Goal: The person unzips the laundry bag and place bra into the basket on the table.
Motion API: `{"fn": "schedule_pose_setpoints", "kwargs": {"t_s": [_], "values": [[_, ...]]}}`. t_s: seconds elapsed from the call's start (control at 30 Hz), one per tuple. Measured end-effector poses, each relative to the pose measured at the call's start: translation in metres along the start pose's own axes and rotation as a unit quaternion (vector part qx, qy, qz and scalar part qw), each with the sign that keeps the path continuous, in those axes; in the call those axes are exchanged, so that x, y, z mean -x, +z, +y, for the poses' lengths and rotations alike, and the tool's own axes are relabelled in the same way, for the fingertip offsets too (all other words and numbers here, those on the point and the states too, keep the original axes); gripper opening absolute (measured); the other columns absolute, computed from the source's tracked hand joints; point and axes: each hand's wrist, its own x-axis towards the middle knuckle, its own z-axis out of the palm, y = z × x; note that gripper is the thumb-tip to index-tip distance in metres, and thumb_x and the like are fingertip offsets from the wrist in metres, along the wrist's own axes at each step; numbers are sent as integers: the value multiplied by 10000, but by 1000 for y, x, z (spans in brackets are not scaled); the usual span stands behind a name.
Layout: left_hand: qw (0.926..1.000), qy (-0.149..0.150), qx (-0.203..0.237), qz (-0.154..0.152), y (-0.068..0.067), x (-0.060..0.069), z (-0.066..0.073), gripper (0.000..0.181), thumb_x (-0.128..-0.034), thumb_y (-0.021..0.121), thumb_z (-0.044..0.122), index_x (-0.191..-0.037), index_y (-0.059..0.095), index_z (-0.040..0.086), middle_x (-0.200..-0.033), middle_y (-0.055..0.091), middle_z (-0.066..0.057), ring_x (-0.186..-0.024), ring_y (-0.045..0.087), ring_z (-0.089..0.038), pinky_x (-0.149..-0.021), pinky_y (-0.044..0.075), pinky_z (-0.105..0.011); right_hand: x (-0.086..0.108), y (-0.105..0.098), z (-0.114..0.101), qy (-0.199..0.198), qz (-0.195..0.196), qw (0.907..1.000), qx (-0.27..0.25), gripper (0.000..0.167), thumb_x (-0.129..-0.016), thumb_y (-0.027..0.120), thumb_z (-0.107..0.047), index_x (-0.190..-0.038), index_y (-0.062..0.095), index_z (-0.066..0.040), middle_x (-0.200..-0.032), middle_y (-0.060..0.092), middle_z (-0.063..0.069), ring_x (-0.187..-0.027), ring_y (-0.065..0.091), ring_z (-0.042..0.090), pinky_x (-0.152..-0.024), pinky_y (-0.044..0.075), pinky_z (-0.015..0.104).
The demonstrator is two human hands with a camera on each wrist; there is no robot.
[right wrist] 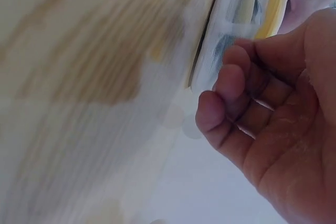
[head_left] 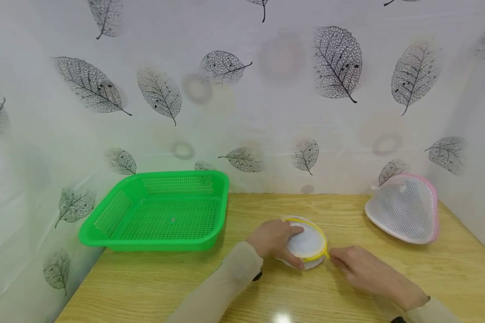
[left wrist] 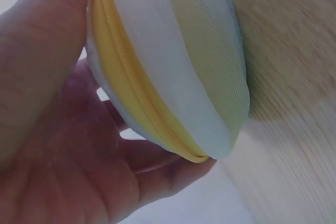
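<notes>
A round white mesh bag [head_left: 306, 241] with a yellow zipper band lies on the table in the head view. My left hand [head_left: 275, 242] grips it from the left, fingers over the top and thumb at the near side; in the left wrist view the hand [left wrist: 68, 129] curves round the bag [left wrist: 173, 61]. At the bag's right edge, my right hand [head_left: 365, 272] pinches the yellow zipper end between thumb and forefinger. The right wrist view has the right hand [right wrist: 283, 108] with curled fingers beside the bag [right wrist: 226, 40]; the pinched end is hidden there.
On the left of the wooden table [head_left: 153, 287] stands a green perforated basket [head_left: 145, 244]. A white mesh bag with pink trim [head_left: 404, 208] rests at the back right. Behind the table hangs a white curtain [head_left: 266, 121] printed with leaves.
</notes>
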Motion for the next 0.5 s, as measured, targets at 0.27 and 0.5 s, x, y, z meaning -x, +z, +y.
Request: {"fn": "schedule_pose_setpoints", "kwargs": {"t_s": [0.27,0.5], "values": [[9966,-243,-602,506,4,6,18,953,-762,625,854,-1536,449,327,-1329,667,-54,-1097,682,-222,-849,564,-323,-11,0,-6,896,-236,9935,655,158,-996,606,-105,-867,605,-196,-647,412,-179,-569,348,-48,-515,351,187],[9969,366,-470,520,-7,17,6,692,-851,657,726,-1341,619,238,-1245,666,-35,-1053,635,-180,-884,533,-265,-15,0,-3,1213,-427,9879,870,133,-976,602,-95,-870,621,-173,-634,438,-147,-549,369,-14,-492,347,199]]}}
